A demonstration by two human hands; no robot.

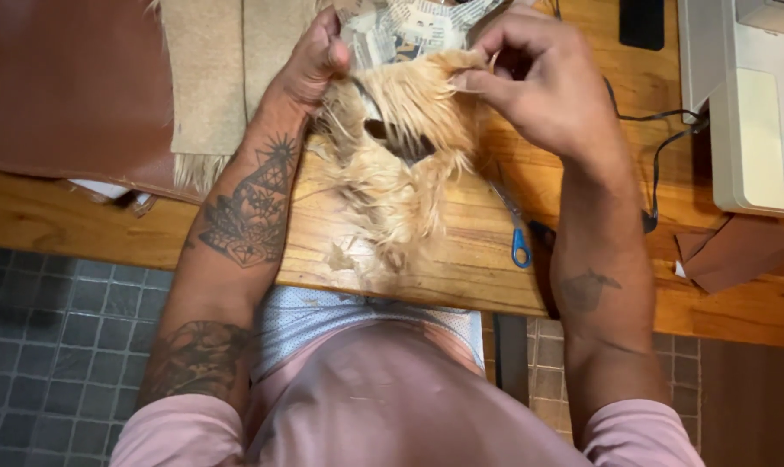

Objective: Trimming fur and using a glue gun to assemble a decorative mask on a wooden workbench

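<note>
A piece of long tan fake fur (401,164) hangs over the wooden table (461,259), attached to a shape covered in newspaper scraps (405,30). My left hand (314,60) pinches the fur's upper left edge against the paper shape. At the upper right edge my right hand (535,82) grips a tuft of the fur between thumb and fingers. A dark hole shows in the middle of the fur.
Brown leather (72,86) and beige fur backing (206,86) lie at the left. Blue-handled scissors (519,238) sit under my right forearm. A white sewing machine (742,112) with a black cable stands at the right, and a brown leather scrap (734,252) lies near it.
</note>
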